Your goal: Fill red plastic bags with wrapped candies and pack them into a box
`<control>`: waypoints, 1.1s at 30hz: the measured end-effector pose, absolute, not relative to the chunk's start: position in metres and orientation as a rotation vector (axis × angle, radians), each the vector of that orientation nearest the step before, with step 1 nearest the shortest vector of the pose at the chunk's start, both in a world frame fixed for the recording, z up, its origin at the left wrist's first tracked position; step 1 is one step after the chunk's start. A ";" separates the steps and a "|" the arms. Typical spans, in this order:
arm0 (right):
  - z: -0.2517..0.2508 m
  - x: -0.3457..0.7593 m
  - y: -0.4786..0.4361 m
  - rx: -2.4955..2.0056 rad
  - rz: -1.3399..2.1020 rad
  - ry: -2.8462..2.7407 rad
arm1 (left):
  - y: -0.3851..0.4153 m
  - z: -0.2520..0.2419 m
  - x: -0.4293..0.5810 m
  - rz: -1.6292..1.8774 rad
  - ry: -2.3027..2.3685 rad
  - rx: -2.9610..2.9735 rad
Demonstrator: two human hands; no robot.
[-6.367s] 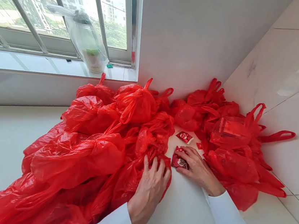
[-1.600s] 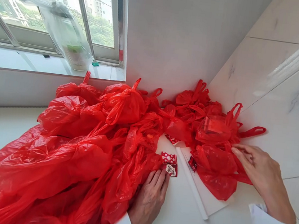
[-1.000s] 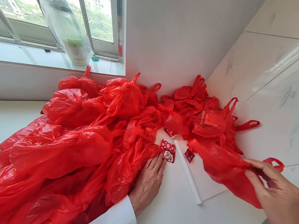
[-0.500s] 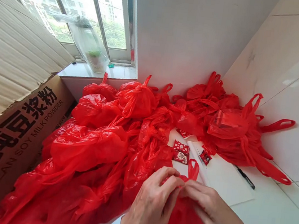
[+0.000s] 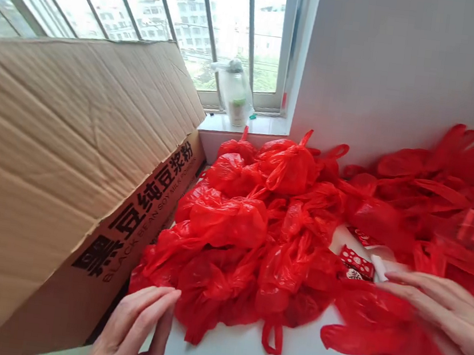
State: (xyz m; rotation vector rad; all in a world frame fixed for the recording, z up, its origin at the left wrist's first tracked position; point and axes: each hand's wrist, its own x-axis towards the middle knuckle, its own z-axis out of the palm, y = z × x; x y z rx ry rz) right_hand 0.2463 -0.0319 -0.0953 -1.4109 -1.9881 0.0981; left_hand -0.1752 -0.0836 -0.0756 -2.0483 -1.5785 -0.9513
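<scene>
My left hand is raised at the lower middle, in front of the red bag pile. Its fingers are bent with the tips close together, and nothing shows between them. At the right edge, my right hand is slightly blurred, its fingers stretched out over a flat red plastic bag on the white surface. Whether it touches that bag I cannot tell. Tied red plastic bags are heaped between and beyond my hands. A small red packet with white dots lies close to my right fingertips.
A large open cardboard box with black print stands along the left, its flap raised. More red bags lie against the wall at right. A cup in a clear plastic bag stands on the sill by the barred window.
The view has swung left, showing more of the box. My hands were together at a red bag's knot; now they are apart, the left one away from the bag and the right one stretched out.
</scene>
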 end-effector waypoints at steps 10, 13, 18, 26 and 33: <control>-0.039 0.035 0.002 -0.774 0.191 -2.620 | -0.128 -0.158 -0.229 -0.662 -1.675 -2.122; -0.079 -0.004 -0.006 -0.795 0.135 -2.638 | -0.132 -0.175 -0.233 -0.581 -1.665 -2.166; -0.148 -0.002 -0.015 -0.999 0.135 -2.560 | -0.128 -0.178 -0.234 -0.542 -1.613 -2.255; -0.169 0.012 -0.005 -0.957 0.227 -2.423 | -0.125 -0.172 -0.229 -0.509 -1.599 -2.280; -0.168 0.012 -0.002 -0.979 0.251 -2.380 | -0.118 -0.168 -0.223 -0.561 -1.668 -2.218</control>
